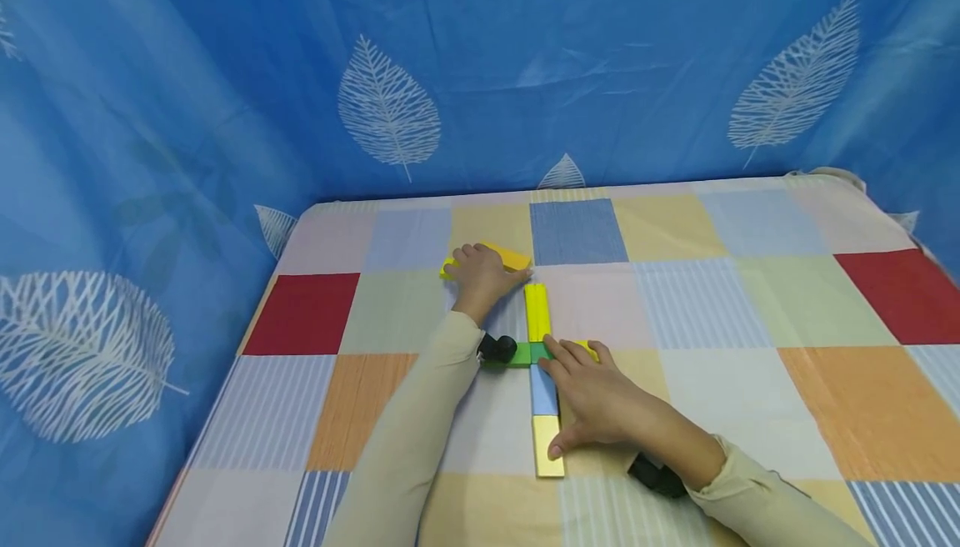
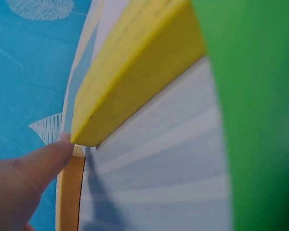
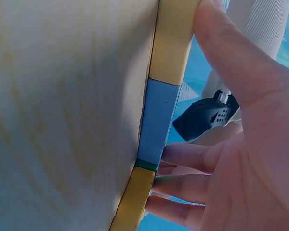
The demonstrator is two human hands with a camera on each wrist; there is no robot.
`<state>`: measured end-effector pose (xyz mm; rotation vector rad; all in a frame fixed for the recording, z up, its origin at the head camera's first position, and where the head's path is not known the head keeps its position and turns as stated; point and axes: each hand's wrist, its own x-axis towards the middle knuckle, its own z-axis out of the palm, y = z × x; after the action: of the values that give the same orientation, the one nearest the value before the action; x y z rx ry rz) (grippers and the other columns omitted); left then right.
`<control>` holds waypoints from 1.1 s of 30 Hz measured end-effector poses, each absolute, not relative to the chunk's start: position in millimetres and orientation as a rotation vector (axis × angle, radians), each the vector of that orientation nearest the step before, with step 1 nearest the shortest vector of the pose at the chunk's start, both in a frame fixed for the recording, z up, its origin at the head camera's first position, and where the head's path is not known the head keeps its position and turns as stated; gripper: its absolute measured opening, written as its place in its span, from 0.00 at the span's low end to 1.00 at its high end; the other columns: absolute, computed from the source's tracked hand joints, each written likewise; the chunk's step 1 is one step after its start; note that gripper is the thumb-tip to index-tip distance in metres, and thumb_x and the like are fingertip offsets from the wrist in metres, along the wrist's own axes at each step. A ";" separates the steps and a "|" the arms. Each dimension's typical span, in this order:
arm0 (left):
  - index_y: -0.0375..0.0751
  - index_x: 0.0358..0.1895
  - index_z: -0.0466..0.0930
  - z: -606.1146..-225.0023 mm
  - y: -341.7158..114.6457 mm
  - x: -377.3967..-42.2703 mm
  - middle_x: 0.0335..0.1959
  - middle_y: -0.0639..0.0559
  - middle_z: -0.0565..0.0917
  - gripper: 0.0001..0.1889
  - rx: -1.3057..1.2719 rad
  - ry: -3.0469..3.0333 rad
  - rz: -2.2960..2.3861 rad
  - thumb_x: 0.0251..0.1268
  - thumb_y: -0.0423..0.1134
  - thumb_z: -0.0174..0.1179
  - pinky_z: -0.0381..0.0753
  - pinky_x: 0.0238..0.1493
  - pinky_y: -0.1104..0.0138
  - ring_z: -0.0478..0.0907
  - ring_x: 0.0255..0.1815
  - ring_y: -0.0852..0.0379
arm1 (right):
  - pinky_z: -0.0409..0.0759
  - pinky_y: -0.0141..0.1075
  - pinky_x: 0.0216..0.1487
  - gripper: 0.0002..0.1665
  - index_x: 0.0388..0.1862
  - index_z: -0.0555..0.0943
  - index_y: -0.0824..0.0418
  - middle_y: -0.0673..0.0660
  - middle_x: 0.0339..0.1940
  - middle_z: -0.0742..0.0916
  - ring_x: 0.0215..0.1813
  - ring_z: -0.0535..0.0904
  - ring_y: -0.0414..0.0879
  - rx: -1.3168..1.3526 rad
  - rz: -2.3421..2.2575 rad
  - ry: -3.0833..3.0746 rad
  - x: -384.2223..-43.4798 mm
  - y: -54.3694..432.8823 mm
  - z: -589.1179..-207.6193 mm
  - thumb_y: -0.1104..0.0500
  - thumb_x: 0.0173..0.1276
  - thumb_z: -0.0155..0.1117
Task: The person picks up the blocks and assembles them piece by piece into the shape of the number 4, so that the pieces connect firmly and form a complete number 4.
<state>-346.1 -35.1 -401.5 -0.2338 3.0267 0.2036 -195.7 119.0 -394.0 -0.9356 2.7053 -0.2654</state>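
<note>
My left hand [image 1: 483, 280] is at the far end of the block layout. Its thumb and fingers grip an orange block [image 1: 512, 258], beside a yellow block [image 1: 447, 268] mostly hidden under the fingers. In the left wrist view the thumb tip meets the end of a bright yellow block [image 2: 130, 86]. My right hand [image 1: 600, 397] rests along the near row with fingers extended. Its fingertips touch near the green block [image 1: 538, 353] and the blue block [image 1: 544, 390], while the thumb lies on the pale yellow block [image 1: 549, 455].
A bright yellow bar [image 1: 537, 312] continues the row away from me. Another green block [image 1: 521, 354] extends left, and a yellow block [image 1: 588, 350] extends right, partly behind my fingers. A patchwork cloth [image 1: 750, 397] covers the surface. Blue leaf-patterned curtains [image 1: 570, 72] stand behind and left.
</note>
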 end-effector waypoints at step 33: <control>0.42 0.68 0.56 -384.2 -113.7 -329.6 0.63 0.44 0.63 0.51 0.701 2.760 0.488 0.37 0.54 0.71 0.58 0.63 0.54 0.57 0.63 0.47 | 0.50 0.61 0.62 0.66 0.65 0.63 0.66 0.66 0.71 0.59 0.69 0.55 0.62 -0.907 -0.259 2.694 -197.0 118.2 -393.1 0.26 0.32 0.67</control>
<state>-329.6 -113.7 -384.2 0.7015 2.7596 0.4876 -197.0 118.2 -393.1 -0.9075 2.6939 -0.2592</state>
